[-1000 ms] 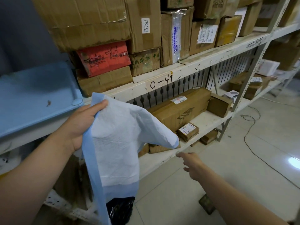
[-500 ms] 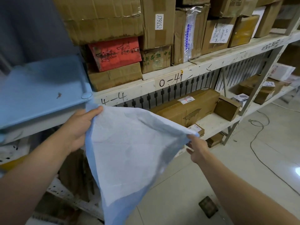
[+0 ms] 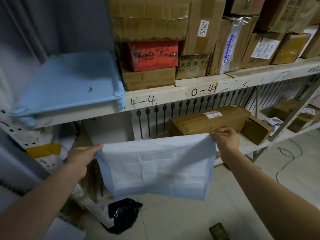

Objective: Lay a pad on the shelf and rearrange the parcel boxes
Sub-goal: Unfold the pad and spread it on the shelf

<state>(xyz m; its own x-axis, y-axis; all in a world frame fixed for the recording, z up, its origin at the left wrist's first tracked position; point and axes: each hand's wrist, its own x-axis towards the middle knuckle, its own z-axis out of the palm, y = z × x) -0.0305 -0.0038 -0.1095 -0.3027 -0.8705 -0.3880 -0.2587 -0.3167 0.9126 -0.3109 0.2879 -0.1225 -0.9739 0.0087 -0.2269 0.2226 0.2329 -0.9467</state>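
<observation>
Holding the blue-edged pad (image 3: pixel 155 163) now stretched flat, left hand (image 3: pixel 81 158) and right hand (image 3: pixel 225 137) each pinch 1 top corner. A second ago it hung crumpled from the left hand alone, so it looks ready to lay on the lower shelf (image 3: pixel 245 144).

A: The pad (image 3: pixel 155 168)?
B: Pale blue, white quilted middle with crease lines.
A: Boxes?
B: Brown, one red box (image 3: pixel 154 55) with black scrawl. White shelf (image 3: pixel 173 94), black numbers; light blue tray (image 3: pixel 69 80); black bag (image 3: pixel 123 215).
</observation>
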